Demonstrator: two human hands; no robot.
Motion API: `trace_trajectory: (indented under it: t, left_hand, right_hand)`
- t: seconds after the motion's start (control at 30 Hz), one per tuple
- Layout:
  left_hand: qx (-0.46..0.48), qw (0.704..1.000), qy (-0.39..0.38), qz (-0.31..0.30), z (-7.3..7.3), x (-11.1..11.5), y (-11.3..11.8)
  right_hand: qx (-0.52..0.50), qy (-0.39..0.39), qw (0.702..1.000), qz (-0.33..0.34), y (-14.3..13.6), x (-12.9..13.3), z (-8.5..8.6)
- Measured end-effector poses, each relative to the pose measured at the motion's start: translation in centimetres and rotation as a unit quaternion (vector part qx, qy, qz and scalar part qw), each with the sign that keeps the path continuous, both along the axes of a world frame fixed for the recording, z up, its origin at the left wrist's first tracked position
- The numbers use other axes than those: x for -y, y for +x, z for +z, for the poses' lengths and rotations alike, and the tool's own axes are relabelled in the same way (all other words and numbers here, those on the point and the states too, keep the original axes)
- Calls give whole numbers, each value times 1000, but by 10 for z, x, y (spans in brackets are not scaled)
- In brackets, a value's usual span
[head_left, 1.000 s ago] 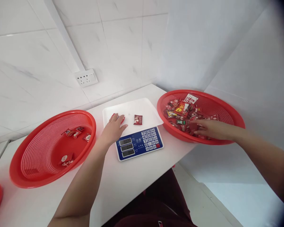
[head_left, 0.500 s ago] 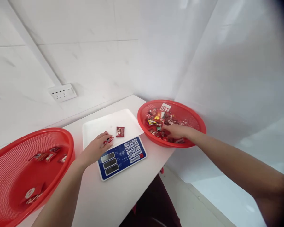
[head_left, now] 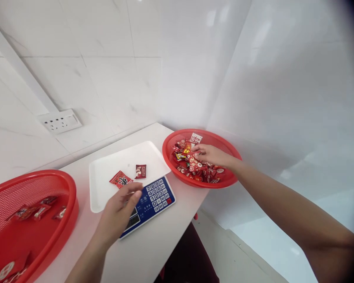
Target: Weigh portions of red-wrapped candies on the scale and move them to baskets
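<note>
My left hand point(head_left: 120, 210) is over the left part of the blue scale panel point(head_left: 153, 204), its fingers curved and apart with nothing in them. Just beyond its fingertips a red snack packet with black lettering point(head_left: 121, 179) lies on the white scale tray point(head_left: 101, 177). A small dark red packet point(head_left: 140, 171) lies to the right of it on the same tray. Inside the right red basket point(head_left: 238, 155), my right hand point(head_left: 210, 154) pinches a red packet with white lettering point(head_left: 194, 162) above a heap of wrapped snacks point(head_left: 209, 173).
A second red basket point(head_left: 72, 188) at the left holds several wrapped pieces point(head_left: 40, 212). The white table point(head_left: 153, 243) meets a tiled wall, where a socket panel point(head_left: 60, 121) is mounted. A smooth white wall stands close behind the right basket.
My left hand has let go of its red packet, now on the tray, and drawn back toward me. My right hand has risen from the heap with a red packet. The view has shifted right.
</note>
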State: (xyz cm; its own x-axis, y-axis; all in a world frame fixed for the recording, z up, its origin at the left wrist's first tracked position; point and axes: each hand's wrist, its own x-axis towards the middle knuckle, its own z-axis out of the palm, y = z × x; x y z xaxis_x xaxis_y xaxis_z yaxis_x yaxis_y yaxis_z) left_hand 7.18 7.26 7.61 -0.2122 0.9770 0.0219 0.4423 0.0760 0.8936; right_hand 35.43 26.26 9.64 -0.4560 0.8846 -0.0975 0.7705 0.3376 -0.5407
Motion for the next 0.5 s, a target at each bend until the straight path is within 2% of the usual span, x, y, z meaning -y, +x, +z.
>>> trace_trajectory:
  t: [0.1, 0.2, 0.27, 0.33, 0.43, 0.5]
  left_hand:
    - [101, 992, -10, -77, -5, -3, 25]
    - [146, 979, -25, -140, -11, 0, 47]
    - [162, 972, -26, -166, -16, 7, 57]
    - [179, 969, -33, -167, -21, 18, 61]
    - [188, 968, -67, -155, -29, 36, 57]
    - [138, 972, -96, -165, -33, 49, 49]
  right_hand:
    - [-172, -67, 983, -1, -21, 28, 15]
    - [-265, -84, 961, 14, -43, 67, 18]
    - [-307, -88, 947, 33, -53, 94, 9]
    - [-324, -116, 938, 49, -58, 117, -8]
    - [-300, -183, 934, 63, -56, 142, -34]
    - [-280, -214, 932, 87, -52, 152, -47]
